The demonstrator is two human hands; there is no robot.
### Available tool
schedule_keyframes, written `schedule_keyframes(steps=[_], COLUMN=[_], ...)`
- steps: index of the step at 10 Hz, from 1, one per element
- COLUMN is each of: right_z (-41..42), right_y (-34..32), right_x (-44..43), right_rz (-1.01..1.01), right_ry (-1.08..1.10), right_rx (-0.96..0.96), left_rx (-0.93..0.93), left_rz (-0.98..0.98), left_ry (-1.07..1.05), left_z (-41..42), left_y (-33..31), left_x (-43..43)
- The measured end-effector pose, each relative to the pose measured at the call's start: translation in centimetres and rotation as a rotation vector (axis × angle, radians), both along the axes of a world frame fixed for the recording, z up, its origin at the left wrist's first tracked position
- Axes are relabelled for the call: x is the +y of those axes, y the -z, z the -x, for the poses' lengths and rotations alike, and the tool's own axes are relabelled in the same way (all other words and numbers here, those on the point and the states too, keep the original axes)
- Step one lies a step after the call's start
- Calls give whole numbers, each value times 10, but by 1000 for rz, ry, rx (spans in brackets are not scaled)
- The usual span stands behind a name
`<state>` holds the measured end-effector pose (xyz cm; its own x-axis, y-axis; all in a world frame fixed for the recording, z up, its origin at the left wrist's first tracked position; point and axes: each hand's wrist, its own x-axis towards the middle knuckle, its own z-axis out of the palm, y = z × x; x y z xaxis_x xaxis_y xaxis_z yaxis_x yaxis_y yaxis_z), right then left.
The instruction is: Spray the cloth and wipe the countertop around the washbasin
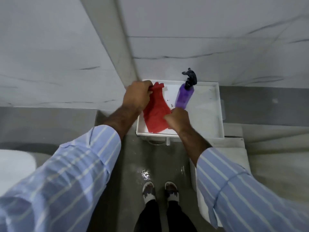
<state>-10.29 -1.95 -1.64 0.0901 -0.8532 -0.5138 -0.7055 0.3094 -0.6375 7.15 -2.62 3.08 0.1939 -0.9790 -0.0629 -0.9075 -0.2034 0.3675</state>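
At far left, low in view, sat a white rounded fixture [15, 166], prob. a toilet, only partly seen. Next to it came the person's left sleeve [66, 178], light blue w/ pale stripes, pushed up the forearm. The left hand [138, 96] was closed, fingers curled around the top end of the red cloth [155, 109], pinching it near the tray's back-left corner. The cloth hung/stretched diagonally btwn both hands, over the left part of the white tray [207, 118]; couldn't tell if its lower edge touched the tray floor. The right hand [177, 119] was closed too, gripping the cloth's lower right side, knuckles up, just in front of the bottle. The purple spray bottle [184, 94] stood in the tray, tilted in this wide-angle view, dark trigger head [190, 76] at top, near the back rim; its base was just beside the right hand, contact unclear. A few dark specks [170, 102] sat on the tray floor btwn cloth & bottle. Tray was against the marble-look wall [200, 30], in the corner. Below, on the wet grey floor [150, 161], were the person's feet in white sandals [148, 191]. At right, the striped right sleeve [242, 190] crossed over a white ledge [234, 148], blurred.
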Motion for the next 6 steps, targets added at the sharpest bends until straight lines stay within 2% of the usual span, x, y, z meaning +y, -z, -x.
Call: schedule_keyframes(steps=[2,3,5,6], right_z=[-7,-10,1,22], right_y=[16,21,6,-12], right_x=[-9,-12,1,5], right_rz=[-115,-98,72,169], right_ry=[49,-18,-190,-121], right_rx=[-28,39,337,455], left_rx=[-89,-111,-296,-391], left_rz=[-68,-97,-137,22], left_ry=[110,167,208,227], left_z=[16,18,13,10], left_y=[20,27,45,54], left_x=[-41,-54,-50,-28])
